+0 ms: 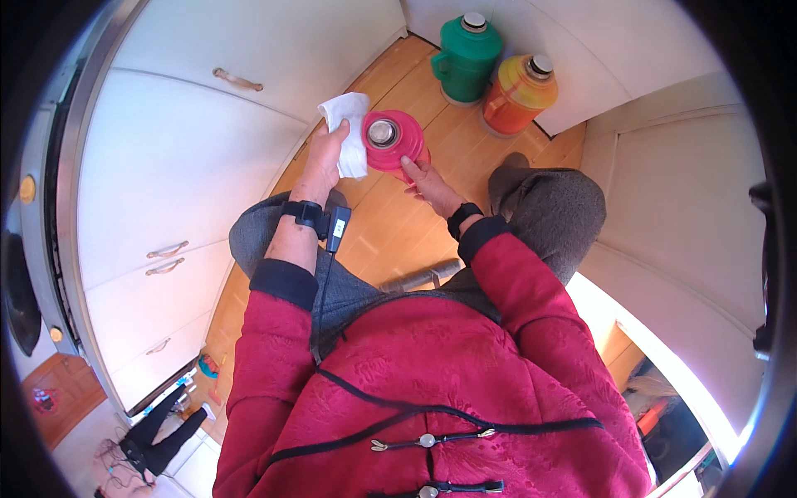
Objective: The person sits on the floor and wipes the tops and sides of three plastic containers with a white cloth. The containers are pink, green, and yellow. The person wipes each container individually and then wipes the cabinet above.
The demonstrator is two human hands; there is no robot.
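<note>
While left fingers (341, 129) pinch white cloth (354, 153), right fingers (413, 168) clasp pink flask (406, 126), both forearms (291, 247) extended forward.

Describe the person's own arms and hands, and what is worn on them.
Both sleeves are crimson with a faint tonal pattern and end in dark navy cuffs. The left hand and right hand are gloveless. The left wrist wears a black strap with a dark box bearing a white label; a thin black cable runs from it. The right wrist wears a black band.
</note>
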